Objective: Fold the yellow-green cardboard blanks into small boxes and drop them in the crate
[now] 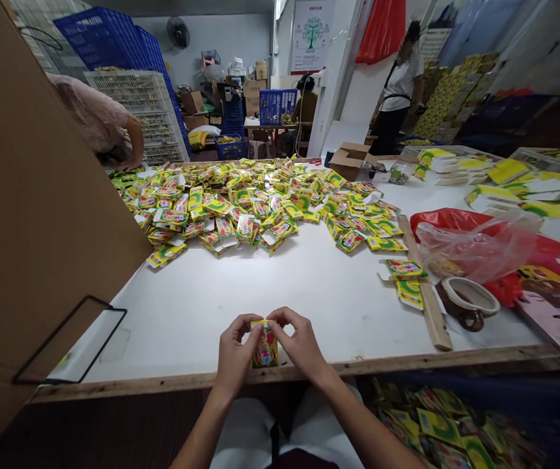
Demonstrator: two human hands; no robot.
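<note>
A small yellow and green printed box [265, 352] stands at the table's front edge, between my two hands. My left hand [238, 350] pinches its upper left side, thumb on the front face. My right hand [299, 342] grips the upper right corner, thumb and forefinger together at the top. The fingers cover the box's top edge. Beyond my hands, a wide pile of similar small boxes [245, 228] spreads over the white table [202, 306]; several have white flaps sticking out.
A wooden strip [431, 312] lies to the right, with two small boxes against it. Past it are a brown mug [468, 303] and red plastic bags [456, 221]. A large cardboard panel [55, 228] and black wire frame [72, 339] stand left. A blue crate [529, 404] of boxes sits below right.
</note>
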